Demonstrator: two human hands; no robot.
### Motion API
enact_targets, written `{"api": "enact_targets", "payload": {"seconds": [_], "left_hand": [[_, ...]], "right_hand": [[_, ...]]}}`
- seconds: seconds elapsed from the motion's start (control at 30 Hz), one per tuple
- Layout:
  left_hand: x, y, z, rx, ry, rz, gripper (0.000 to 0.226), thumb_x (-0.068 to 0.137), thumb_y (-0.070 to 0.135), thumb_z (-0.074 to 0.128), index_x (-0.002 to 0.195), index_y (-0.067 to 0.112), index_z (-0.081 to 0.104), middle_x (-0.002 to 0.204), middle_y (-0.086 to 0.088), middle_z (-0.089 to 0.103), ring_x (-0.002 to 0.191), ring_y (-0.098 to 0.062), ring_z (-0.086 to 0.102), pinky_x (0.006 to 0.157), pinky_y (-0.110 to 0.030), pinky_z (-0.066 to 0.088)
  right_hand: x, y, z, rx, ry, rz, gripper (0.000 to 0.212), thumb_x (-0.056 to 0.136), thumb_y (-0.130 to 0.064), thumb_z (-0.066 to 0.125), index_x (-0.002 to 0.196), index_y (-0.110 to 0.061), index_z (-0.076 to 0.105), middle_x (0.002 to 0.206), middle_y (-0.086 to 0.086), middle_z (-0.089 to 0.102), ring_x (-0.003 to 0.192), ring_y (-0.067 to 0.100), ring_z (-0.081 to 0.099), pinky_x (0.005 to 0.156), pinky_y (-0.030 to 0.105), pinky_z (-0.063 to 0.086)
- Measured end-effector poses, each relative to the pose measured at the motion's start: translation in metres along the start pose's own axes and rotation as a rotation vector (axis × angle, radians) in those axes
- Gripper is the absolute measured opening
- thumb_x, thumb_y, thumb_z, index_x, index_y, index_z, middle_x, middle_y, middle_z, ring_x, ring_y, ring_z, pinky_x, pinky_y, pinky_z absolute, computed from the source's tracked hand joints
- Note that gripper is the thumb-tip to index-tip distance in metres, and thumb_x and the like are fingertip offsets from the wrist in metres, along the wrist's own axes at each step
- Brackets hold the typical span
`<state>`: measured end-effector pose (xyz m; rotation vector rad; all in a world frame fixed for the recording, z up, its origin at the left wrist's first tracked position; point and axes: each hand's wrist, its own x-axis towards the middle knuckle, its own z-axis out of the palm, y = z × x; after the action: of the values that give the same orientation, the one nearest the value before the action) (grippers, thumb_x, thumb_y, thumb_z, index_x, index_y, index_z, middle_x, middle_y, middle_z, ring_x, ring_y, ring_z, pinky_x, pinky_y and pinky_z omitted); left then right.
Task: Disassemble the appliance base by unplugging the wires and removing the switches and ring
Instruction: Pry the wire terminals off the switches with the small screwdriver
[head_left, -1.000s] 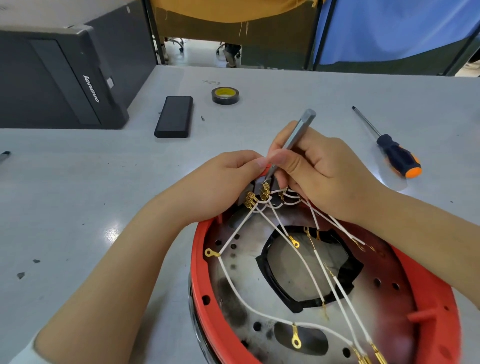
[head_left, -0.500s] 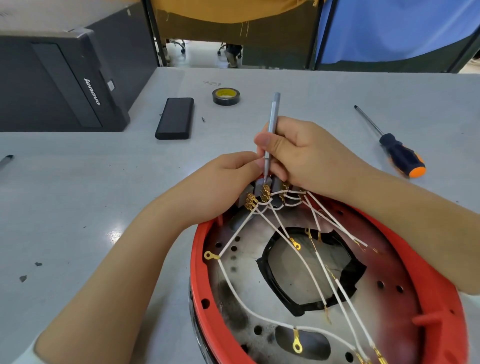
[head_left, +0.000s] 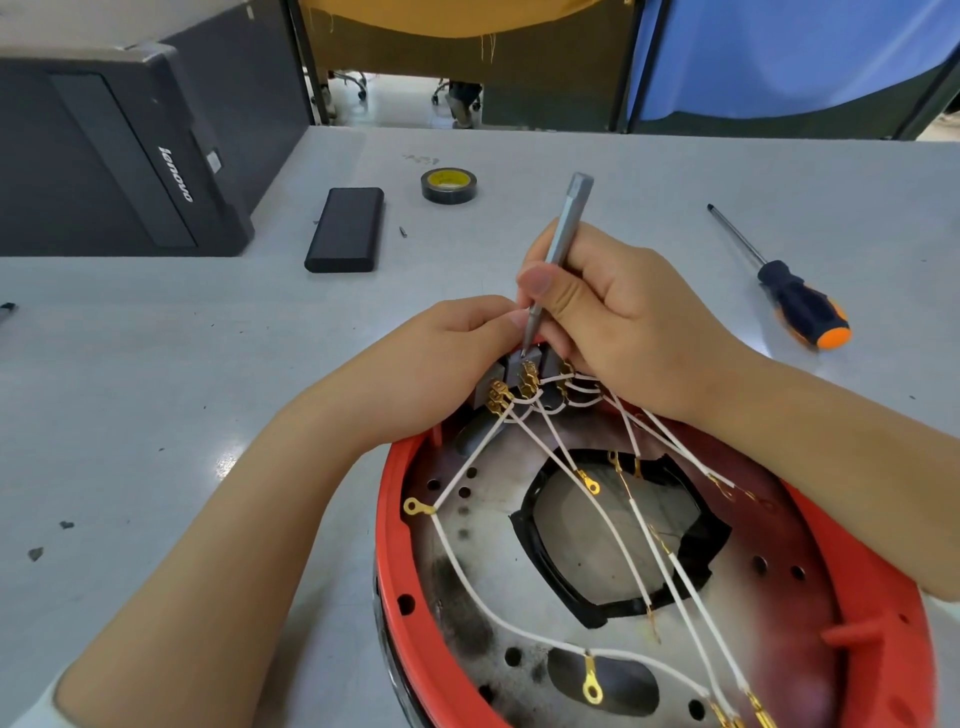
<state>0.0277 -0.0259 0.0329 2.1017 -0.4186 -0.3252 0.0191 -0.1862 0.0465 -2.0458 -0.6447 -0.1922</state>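
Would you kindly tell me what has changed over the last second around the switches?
The slim grey metal tool in the right hand swung from tilted right to upright, then partly back, its tip staying at the grey switches. The left hand kept holding the switch block; the white wires remain plugged in.

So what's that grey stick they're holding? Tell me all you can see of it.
The grey tool is a slim metal-looking rod with a faceted, squared top, narrowing to a fine tip. It stands nearly upright, leaning slightly right. The right hand grips it like a pen. Its tip is down at the grey switches, beside the left hand.
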Motion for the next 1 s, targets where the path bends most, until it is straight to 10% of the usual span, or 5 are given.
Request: {"api": "enact_targets", "payload": {"seconds": [0.13,0.3,0.47,0.77,1.0], "left_hand": [[-0.001,0.000,-0.001,0.017,0.009,0.006,0.034,0.099,0.040,0.037,0.092,0.022,0.064,0.085,-0.001,0.064,0.071,-0.008,0.057,0.066,-0.015,0.043],[-0.001,0.000,0.000,0.000,-0.011,0.004,0.034,0.099,0.041,0.036,0.094,0.024,0.065,0.092,-0.004,0.068,0.084,-0.015,0.060,0.078,-0.023,0.047],[-0.001,-0.001,0.000,0.018,0.035,0.003,0.037,0.098,0.038,0.037,0.069,0.025,0.056,0.053,0.011,0.051,0.048,0.001,0.046,0.047,-0.005,0.036],[-0.002,0.004,0.001,-0.021,-0.027,-0.024,0.032,0.100,0.038,0.037,0.100,0.027,0.066,0.102,-0.010,0.069,0.095,-0.024,0.063,0.086,-0.034,0.048],[-0.002,0.004,0.001,-0.092,-0.026,-0.027,0.028,0.100,0.033,0.040,0.101,0.029,0.068,0.101,-0.006,0.069,0.089,-0.021,0.064,0.082,-0.031,0.049]], "right_hand": [[0.000,0.000,0.002,-0.101,-0.015,-0.044,0.016,0.100,-0.027,0.043,0.084,-0.031,0.048,0.055,-0.012,0.053,0.048,0.011,0.049,0.049,0.024,0.041],[0.000,0.001,0.000,-0.089,-0.022,-0.031,0.017,0.100,-0.027,0.044,0.084,-0.026,0.051,0.055,-0.017,0.054,0.048,0.007,0.048,0.050,0.014,0.038],[0.000,0.000,0.001,-0.219,-0.004,-0.094,0.012,0.097,-0.033,0.042,0.086,-0.034,0.048,0.056,0.000,0.052,0.050,0.017,0.049,0.051,0.031,0.042],[0.011,0.001,0.003,-0.132,-0.037,0.081,0.022,0.099,-0.030,0.045,0.080,-0.024,0.053,0.061,-0.010,0.054,0.058,0.006,0.057,0.062,0.026,0.049],[0.023,-0.001,-0.001,-0.027,-0.144,0.199,0.030,0.100,-0.029,0.044,0.075,-0.017,0.056,0.039,-0.013,0.047,0.041,0.000,0.044,0.054,0.015,0.040]]}}
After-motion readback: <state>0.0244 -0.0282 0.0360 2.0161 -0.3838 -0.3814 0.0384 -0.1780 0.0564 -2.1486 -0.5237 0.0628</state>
